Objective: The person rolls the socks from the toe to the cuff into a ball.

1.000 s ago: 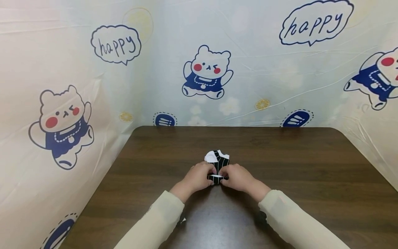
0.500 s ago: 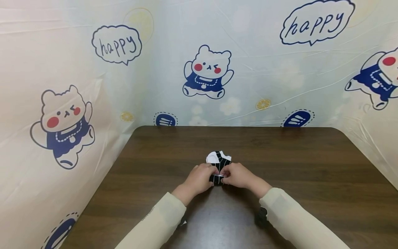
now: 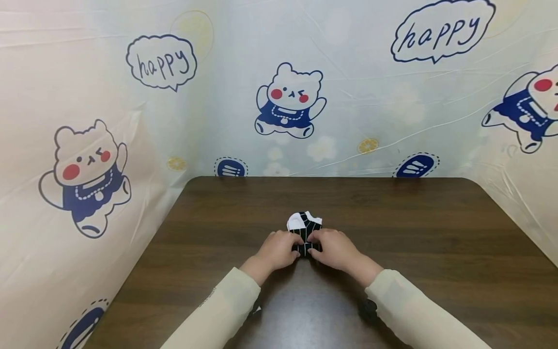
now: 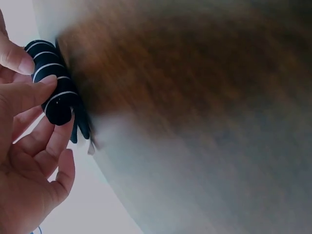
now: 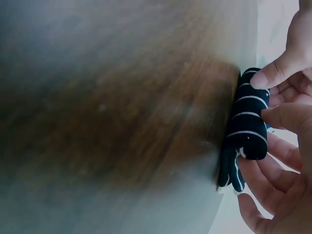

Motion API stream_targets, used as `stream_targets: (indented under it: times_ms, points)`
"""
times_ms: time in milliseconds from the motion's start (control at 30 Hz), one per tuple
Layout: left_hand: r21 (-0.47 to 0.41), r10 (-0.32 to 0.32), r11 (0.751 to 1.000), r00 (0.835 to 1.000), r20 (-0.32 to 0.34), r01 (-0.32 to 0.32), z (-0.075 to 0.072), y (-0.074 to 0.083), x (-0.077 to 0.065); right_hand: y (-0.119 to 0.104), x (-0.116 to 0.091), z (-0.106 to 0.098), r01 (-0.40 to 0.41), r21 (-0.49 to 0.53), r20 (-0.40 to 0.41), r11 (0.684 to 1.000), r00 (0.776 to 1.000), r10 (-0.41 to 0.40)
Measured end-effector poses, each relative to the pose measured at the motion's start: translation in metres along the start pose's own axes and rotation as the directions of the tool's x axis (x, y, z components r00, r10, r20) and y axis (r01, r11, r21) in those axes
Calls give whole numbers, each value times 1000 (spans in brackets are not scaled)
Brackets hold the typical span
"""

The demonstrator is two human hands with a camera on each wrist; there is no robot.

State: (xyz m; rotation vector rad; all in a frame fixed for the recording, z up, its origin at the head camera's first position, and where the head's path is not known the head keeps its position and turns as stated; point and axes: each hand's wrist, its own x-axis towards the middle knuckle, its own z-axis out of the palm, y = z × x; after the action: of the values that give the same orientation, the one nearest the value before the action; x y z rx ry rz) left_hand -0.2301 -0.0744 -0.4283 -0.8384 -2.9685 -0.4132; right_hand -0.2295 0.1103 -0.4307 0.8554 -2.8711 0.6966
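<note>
A pair of black socks (image 3: 299,221) with thin white lines, a white heel and a white cuff lies at the middle of the table. The toe end nearest the person is curled into a thick roll (image 5: 251,114). My left hand (image 3: 277,249) pinches the left end of this roll, thumb on the near side and fingers beyond. At its right end my right hand (image 3: 337,248) pinches the roll the same way. In the left wrist view, the roll (image 4: 54,80) stands raised above a flat layer of sock. The fingers hide part of the fabric.
The brown wooden table (image 3: 209,213) has rounded far corners. A pale printed curtain (image 3: 348,116) hangs behind and beside it. Dark wrist devices (image 3: 368,309) show under the light sleeves (image 3: 423,310).
The white strip visible in the fold a second ago is now mostly covered, and the near end shows as a black roll. Both hands stay at almost the same spot.
</note>
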Motion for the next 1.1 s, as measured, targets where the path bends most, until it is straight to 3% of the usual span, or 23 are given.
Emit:
stream_targets:
  times_ms: [233,467,733,933,1100]
  points:
    - [-12,-29,999,999,26,30,-4,2,1,-3,-5,-1,56,-134,-60,989,996,-64]
    - [-43,-74,996,994,84,78,-7,5,4,-3,-9,0,81,-186,-80,979,992,-98]
    - [-94,-98,989,986,138,111,-13,8,5,-2,-7,3,101,-196,-86,975,989,-120]
    - [-159,-105,980,987,119,124,-13,6,2,2,-4,5,110,-139,-88,984,988,-123]
    - [-164,-74,983,993,88,88,-11,4,0,3,0,5,55,-85,-37,995,998,-58]
